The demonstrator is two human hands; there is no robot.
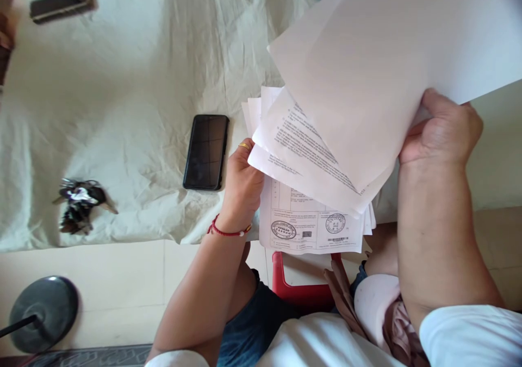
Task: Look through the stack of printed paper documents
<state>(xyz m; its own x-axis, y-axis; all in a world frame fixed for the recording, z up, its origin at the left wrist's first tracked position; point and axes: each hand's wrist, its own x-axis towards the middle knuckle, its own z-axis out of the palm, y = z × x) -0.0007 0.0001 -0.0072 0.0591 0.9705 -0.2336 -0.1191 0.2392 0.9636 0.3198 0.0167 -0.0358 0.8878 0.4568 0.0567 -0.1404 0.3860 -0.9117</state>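
Observation:
My left hand (pixel 243 185), with a ring and a red string bracelet, is closed on the left edge of a stack of printed papers (pixel 310 239). The lowest visible sheet carries two round stamps and a barcode. Above the stack, my right hand (pixel 446 128) grips the lower edge of large white sheets (pixel 379 46), which are lifted and bent, their blank sides toward me. Under them, partly covered text shows on tilted sheets. My right fingertips are hidden behind the paper. Just left of my left hand lies a black phone (pixel 206 152), screen up.
A pale wrinkled cloth (pixel 134 95) covers the table. On it are a bunch of keys (pixel 84 204) and a dark oblong case (pixel 62 5). Below the table edge stand a red stool (pixel 302 293) and a round black base (pixel 44 313) on the tiled floor.

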